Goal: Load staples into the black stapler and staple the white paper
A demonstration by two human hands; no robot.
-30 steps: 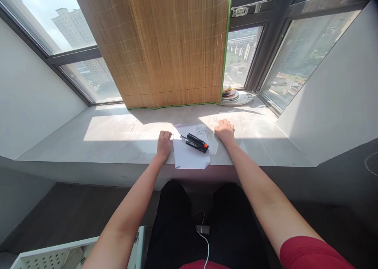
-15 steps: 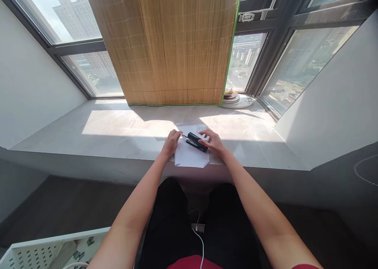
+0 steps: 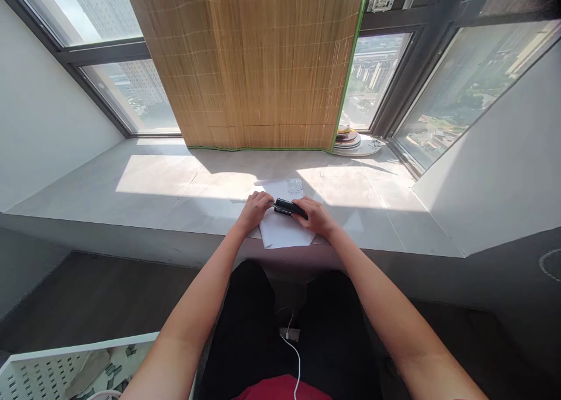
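Observation:
A black stapler-like tool [image 3: 291, 206] is held above white paper [image 3: 284, 234] on the window sill. My right hand [image 3: 314, 215] is wrapped round its right end. My left hand [image 3: 256, 210] is closed at its left end, pinching a thin metal part that sticks out; the fingers hide most of that part. Behind the tool, a small clear item with dark marks [image 3: 295, 186] lies on the paper's far edge.
The pale sill [image 3: 210, 183] runs below the windows. A bamboo blind [image 3: 263, 66] hangs down to it. Stacked plates [image 3: 349, 141] stand at the back right. A white perforated basket [image 3: 48, 376] is at lower left, and a white cable [image 3: 298, 362] lies between the legs.
My right hand has closed round the black tool, and its two parts have come closer together. The paper has turned slightly. The view has shifted a little.

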